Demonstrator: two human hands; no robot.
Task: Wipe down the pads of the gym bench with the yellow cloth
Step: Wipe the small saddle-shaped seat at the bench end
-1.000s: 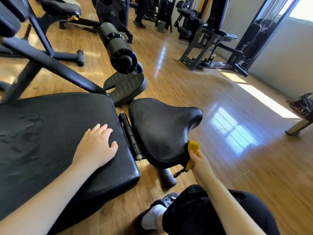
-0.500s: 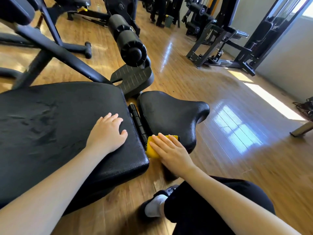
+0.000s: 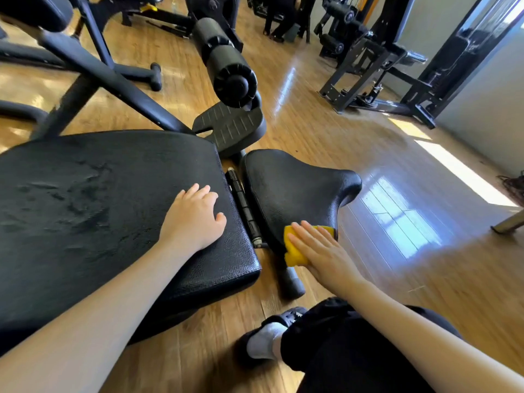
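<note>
Pressing yellow cloth [image 3: 295,251] flat onto seat pad [image 3: 286,188]

A glossy wooden floor [image 3: 326,131] fills the room, with a bright sun patch [image 3: 465,171] near the right wall [image 3: 487,109]. A black weight machine [image 3: 377,69] stands at the upper right. A ridged black footplate [image 3: 229,126] lies on the floor, a foam roller pad [image 3: 224,61] just above it. Dark frame tubes [image 3: 113,78] cross the upper left. A black shoe with a white sock [image 3: 266,340] rests on the boards at the bottom
</note>
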